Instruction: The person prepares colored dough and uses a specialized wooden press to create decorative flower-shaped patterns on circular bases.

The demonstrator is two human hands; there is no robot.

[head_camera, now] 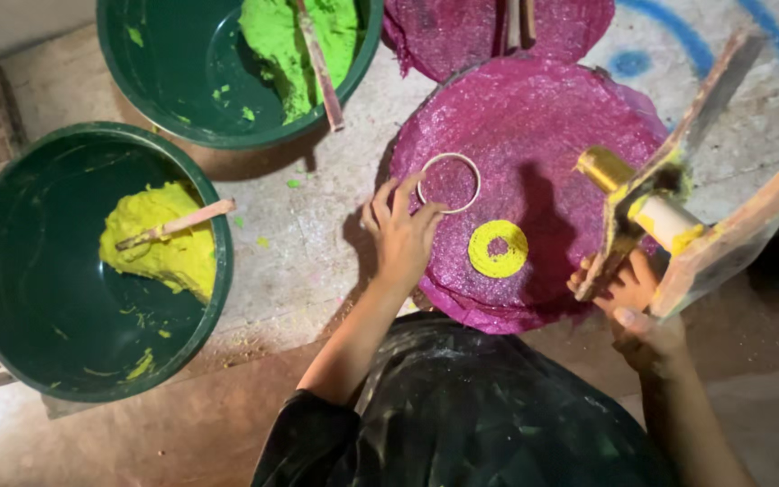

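your left hand (pixel 400 236) pinches a thin white ring (pixel 448 182) on the magenta disc (pixel 534 135); your right hand (pixel 635 307) holds a wooden press (pixel 678 216).

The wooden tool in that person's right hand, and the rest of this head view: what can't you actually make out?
- Wooden tool: ends cut off by the right edge.
- Right hand: fingers partly hidden behind the tool.
- Upper green bucket: cut off by the top edge.
- Left hand on the white ring: grip unclear.

You are in a craft workshop: paint-stained floor (pixel 317 234), green buckets (pixel 11 271) of coloured paste (pixel 160 239), purple sheets (pixel 534 135), wooden tool (pixel 678 207).
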